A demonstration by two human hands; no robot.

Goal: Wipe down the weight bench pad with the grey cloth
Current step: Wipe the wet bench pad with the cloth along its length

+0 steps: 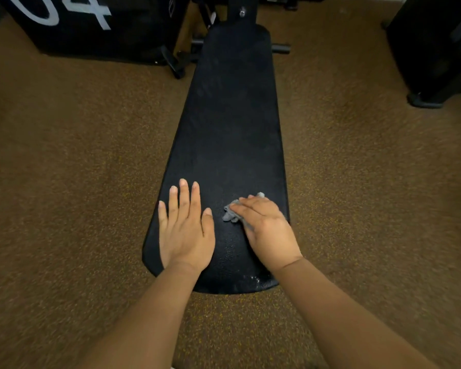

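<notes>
Right hand (pixel 268 227) lies palm down on the grey cloth (pixel 232 213), fingers extended and angled toward the left, pressing the cloth against the bench pad (pixel 229 123). It does not clench the cloth; the cloth is pinned under the flat fingers. Crumpled folds of the cloth show past the fingertips on the left, and one corner protrudes beyond the knuckles on the far side. The cloth sits on the near third of the pad, toward its right edge.

Left hand (pixel 185 230) lies flat and open on the pad, fingers spread and pointing away from the person, near the left edge. It holds nothing. Both hands are apart, with bare pad between them.

Pad surface is black and textured, narrowing toward the far end. A small pale, shiny patch (pixel 253 278) shows on the near right corner of the pad. No item lies on the pad beyond the hands.

Surroundings: brown speckled floor (pixel 77 182) lies on both sides of the bench. A black box with white numerals (pixel 91 25) stands at far left. Black frame tubing (pixel 280 47) projects at the far end of the bench. A dark equipment base (pixel 437 62) stands at far right, well apart from the pad.
</notes>
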